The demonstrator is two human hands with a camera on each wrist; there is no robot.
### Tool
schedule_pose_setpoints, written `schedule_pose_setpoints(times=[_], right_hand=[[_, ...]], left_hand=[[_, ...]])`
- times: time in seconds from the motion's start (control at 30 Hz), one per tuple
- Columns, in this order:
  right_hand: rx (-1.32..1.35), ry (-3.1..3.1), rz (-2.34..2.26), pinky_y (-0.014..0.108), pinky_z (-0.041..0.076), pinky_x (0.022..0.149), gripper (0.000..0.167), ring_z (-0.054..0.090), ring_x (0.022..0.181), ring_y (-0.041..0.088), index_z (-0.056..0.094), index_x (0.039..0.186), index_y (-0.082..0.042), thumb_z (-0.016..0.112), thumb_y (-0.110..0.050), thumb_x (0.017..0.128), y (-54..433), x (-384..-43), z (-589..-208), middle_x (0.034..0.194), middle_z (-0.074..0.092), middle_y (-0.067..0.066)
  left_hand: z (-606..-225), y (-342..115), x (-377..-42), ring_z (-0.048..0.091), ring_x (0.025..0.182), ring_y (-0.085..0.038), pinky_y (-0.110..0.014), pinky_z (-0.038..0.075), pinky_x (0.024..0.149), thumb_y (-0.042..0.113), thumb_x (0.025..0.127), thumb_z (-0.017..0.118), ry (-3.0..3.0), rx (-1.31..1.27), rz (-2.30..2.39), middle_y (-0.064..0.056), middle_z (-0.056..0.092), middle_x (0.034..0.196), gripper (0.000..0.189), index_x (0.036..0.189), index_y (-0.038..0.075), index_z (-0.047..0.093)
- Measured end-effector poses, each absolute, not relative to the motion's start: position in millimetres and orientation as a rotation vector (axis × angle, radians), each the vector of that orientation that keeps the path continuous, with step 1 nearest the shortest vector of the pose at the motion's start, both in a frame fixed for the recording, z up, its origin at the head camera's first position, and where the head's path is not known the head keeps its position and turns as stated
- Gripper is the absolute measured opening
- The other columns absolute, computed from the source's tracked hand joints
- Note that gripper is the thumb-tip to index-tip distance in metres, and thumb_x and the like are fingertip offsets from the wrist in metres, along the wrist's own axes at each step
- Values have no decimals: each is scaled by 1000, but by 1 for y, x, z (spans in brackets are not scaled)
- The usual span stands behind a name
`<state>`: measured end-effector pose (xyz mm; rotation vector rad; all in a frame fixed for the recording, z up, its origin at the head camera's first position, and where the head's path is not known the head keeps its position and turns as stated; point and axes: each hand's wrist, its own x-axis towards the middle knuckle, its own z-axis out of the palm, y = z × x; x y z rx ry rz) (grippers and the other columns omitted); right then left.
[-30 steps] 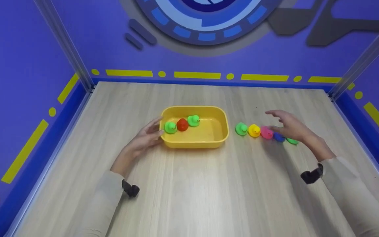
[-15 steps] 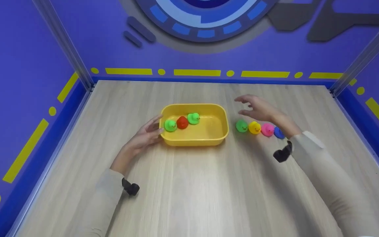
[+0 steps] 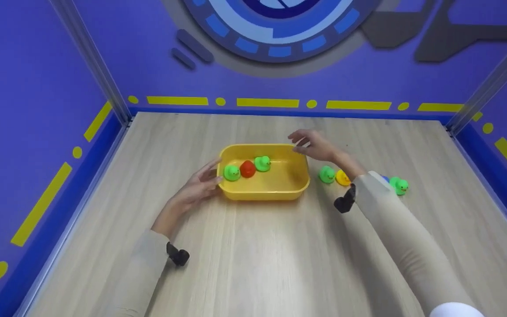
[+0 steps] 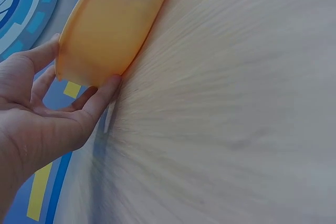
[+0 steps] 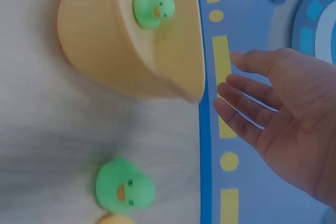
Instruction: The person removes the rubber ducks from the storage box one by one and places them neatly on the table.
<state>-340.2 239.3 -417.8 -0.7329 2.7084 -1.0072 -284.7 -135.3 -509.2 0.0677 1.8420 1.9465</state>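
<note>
A yellow plastic bin (image 3: 260,196) holds a green rubber duck (image 3: 232,173), a red duck (image 3: 247,169) and another green duck (image 3: 262,164) toward its left and middle. My left hand (image 3: 197,187) rests against the bin's left end, its spread fingers touching the wall and rim in the left wrist view. Above the bin's far right corner hovers my right hand (image 3: 317,146). Its fingers are loosely bent, with nothing between them in the right wrist view, and the hand (image 5: 286,100) is apart from the bin.
Right of the bin, a row of ducks stands on the wooden table (image 3: 253,246): green (image 3: 327,175), yellow (image 3: 343,178), blue (image 3: 385,178) mostly hidden, and green (image 3: 399,186). My right sleeve covers the row's middle. Blue walls (image 3: 275,83) surround the table.
My right hand has moved left from above the duck row to above the bin's far right corner. The left hand and the ducks have kept their places.
</note>
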Motion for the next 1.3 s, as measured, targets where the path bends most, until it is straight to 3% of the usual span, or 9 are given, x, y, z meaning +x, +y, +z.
schedule_pose_setpoints(times=[0.2, 0.53, 0.73, 1.3], right_hand=[[-714, 2654, -934, 51, 54, 104, 37, 64, 118, 40, 59, 134, 7, 63, -4, 99, 208, -346, -430, 130, 64, 29], [-622, 2607, -875, 46, 49, 113, 49, 62, 125, 32, 59, 142, -4, 67, 4, 94, 170, -349, -462, 139, 64, 15], [-702, 2663, -820, 44, 55, 105, 43, 64, 110, 29, 68, 132, -5, 73, 2, 90, 163, -349, -472, 127, 71, 13], [-720, 2708, -777, 40, 60, 91, 44, 65, 100, 29, 73, 119, -8, 89, -16, 79, 167, -347, -478, 111, 71, 12]], left_hand=[[-508, -133, -284, 48, 142, -31, -45, 47, 115, 9, 102, 62, 1840, 62, 1946, -11, 36, 161, 67, 160, 29, 35], [-506, -133, -285, 49, 141, -31, -45, 47, 115, 9, 100, 64, 1833, 19, 1955, -10, 36, 160, 67, 158, 32, 39], [-506, -133, -284, 50, 141, -30, -43, 49, 113, 8, 101, 63, 1837, 34, 1947, -11, 38, 159, 68, 159, 31, 37], [-507, -134, -283, 49, 141, -31, -40, 51, 110, 9, 101, 63, 1848, 80, 1965, -13, 39, 158, 68, 160, 30, 35]])
